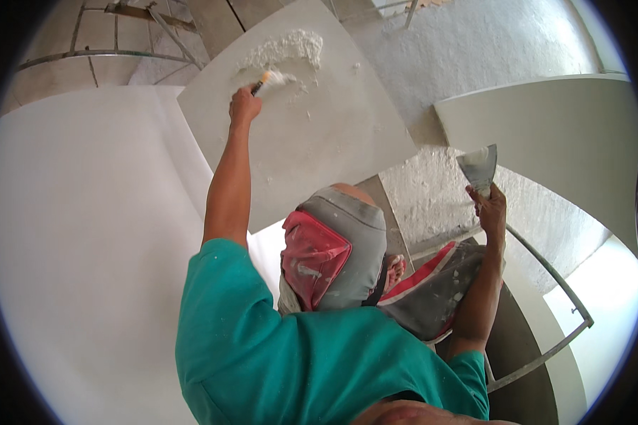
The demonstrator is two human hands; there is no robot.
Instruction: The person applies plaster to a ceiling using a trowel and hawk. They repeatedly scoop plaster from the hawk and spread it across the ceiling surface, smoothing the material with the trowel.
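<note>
My left hand [245, 106] reaches out over a large pale grey board [333, 127], closed round the handle of a putty knife [261, 81]. That handle is black and orange; its blade is hard to make out against the white paste. A thick heap of white putty [290, 51] lies on the far part of the board, with small crumbs scattered nearer. Out to the right, my right hand [490, 205] grips a wide-bladed scraper [479, 166], held blade up with pale paste on the metal. The scraper is apart from the board and the wall.
A smooth white surface [85, 234] fills the left side. Metal scaffold bars [546, 354] curve at lower right, and another bar [106, 52] crosses the upper left above floor tiles. A curved grey panel [546, 127] stands right. My bent knees are beside the board's near edge.
</note>
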